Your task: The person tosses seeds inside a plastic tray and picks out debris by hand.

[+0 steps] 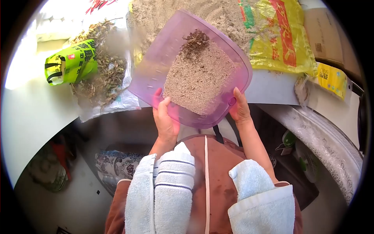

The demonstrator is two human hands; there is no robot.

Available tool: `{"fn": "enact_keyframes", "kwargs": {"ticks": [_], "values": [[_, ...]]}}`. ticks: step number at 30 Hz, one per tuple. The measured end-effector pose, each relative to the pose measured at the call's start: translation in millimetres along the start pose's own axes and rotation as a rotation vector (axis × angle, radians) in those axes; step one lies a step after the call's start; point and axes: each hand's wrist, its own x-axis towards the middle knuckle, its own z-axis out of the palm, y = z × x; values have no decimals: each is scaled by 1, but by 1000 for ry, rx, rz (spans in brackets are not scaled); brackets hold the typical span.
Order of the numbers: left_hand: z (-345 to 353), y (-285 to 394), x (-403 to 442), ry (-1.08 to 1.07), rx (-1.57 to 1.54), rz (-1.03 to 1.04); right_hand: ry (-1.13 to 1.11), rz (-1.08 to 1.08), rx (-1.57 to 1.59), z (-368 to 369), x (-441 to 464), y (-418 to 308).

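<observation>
A translucent purple plastic basin [150,76] is tilted in front of me, held over the table's near edge. Inside lies a layer of pale tan grains [200,80], with a small heap of dark dry bits [195,41] at the far side. My left hand [165,119] grips the near left rim, thumb on the inside and fingers behind the plastic. On the near right, my right hand [240,106] is closed on the rim beside a small round hole. Light blue towelling covers both forearms.
A yellow sack [282,43] lies at the back right, with similar tan grains [156,17] spread at the back. Left are dried plant pieces [107,70] on plastic sheeting and a green bag [72,62]. A cardboard box [323,35] and yellow packet [332,80] stand right.
</observation>
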Motion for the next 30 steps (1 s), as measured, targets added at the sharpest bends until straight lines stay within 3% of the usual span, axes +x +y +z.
{"fn": "enact_keyframes", "kwargs": {"ticks": [5, 8, 10, 13, 16, 19, 22, 25, 30], "values": [[-10, -3, -18, -130, 87, -86, -47, 17, -24, -8, 5, -23], [-47, 46, -13, -171, 407, 185, -75, 42, 0, -23, 8, -33], [-39, 65, -7, -5, 906, 721, -56, 110, 87, -34, 4, -36], [25, 96, -2, -355, 1623, 1037, -77, 58, 6, -24, -2, -49], [56, 99, 19, -511, 1622, 1195, -101, -16, -99, -12, -11, -67], [94, 86, 36, -852, 1677, 1181, -114, 16, -149, -19, -21, -74], [117, 56, 61, -993, 1701, 1371, -161, 17, -167, -16, -25, -82], [122, 42, 71, -1114, 1748, 1413, -178, -5, -175, -19, -30, -85], [133, 32, 65, -1089, 1751, 1403, -189, -33, -186, -32, -32, -92]]}}
